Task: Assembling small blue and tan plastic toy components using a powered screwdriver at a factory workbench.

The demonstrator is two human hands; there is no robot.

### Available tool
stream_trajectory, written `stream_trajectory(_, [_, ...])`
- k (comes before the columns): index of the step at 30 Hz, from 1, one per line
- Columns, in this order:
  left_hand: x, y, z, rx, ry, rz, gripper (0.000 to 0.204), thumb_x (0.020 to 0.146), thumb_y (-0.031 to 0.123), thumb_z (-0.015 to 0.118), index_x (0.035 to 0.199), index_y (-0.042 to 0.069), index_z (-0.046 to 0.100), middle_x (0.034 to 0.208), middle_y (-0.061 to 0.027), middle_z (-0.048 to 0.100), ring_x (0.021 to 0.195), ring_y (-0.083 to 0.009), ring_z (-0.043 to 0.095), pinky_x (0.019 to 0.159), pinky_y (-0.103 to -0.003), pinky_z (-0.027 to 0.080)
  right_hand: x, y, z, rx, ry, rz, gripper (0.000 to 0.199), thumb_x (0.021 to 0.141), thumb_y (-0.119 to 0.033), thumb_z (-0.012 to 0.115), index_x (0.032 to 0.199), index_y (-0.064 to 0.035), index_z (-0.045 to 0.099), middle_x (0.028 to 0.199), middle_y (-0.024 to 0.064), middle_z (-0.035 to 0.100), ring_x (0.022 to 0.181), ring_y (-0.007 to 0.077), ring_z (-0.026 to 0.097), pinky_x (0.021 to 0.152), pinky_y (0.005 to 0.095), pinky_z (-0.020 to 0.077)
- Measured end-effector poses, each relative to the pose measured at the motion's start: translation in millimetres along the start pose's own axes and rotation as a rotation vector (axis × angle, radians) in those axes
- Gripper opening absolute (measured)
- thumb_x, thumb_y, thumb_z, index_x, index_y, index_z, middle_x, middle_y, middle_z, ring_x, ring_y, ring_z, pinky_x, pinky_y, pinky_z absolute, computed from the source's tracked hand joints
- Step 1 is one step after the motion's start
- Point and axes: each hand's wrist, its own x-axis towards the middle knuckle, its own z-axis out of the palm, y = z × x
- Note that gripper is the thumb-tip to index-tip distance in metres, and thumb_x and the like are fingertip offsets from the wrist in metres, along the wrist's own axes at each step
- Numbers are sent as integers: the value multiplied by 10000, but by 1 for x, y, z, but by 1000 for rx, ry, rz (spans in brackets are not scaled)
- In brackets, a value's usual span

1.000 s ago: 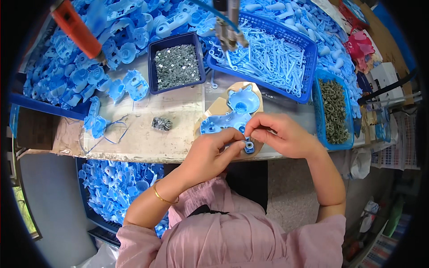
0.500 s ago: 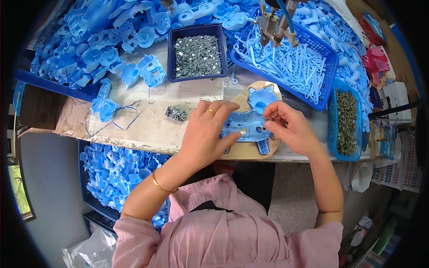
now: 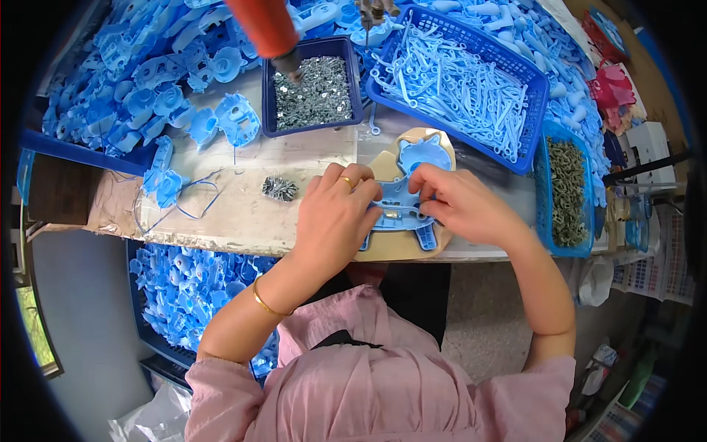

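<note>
A light-blue, animal-shaped plastic toy shell [image 3: 398, 193] lies hollow side up on a tan board [image 3: 403, 249] at the table's front edge. Its round head part [image 3: 426, 153] points to the far right, and small fittings show inside its body. My left hand [image 3: 333, 214] is closed over the shell's left end, thumb and fingers on its edge. The fingers of my right hand [image 3: 460, 202] are pinched together at the shell's right side, below the head. Whatever they pinch is hidden by the fingers.
An orange-red tool [image 3: 264, 26] hangs over a dark-blue tray [image 3: 355, 121] of small metal pieces. Farther right stand a blue basket [image 3: 543, 96] of looped blue rods and a blue tray [image 3: 588, 247] of screws. Heaped blue parts [image 3: 118, 81] fill the back left. A metal cluster [image 3: 280, 188] lies left.
My right hand has moved left over the shell, and my left fingers have curled in more. The orange-red tool has come into view at the top. The whole view has shifted slightly.
</note>
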Motion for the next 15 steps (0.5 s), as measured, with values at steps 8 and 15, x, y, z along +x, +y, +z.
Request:
stream_trajectory(8, [4, 5, -3, 140, 12, 19, 126, 747, 198, 753, 763, 109, 665, 1158, 1, 656, 1035, -258, 559, 851, -397, 439, 8, 3, -4, -266, 111, -99, 159, 742, -38, 748, 873, -56, 660, 938, 122, 555, 911, 295, 588, 750, 392, 476])
stream_trajectory(15, [4, 2, 2, 172, -22, 21, 106, 751, 202, 684, 779, 103, 712, 1212, -15, 636, 1126, -225, 517, 909, -387, 409, 20, -16, 9, -413, 177, -67, 141, 728, -29, 751, 843, -61, 676, 896, 133, 538, 879, 336, 574, 746, 411, 475])
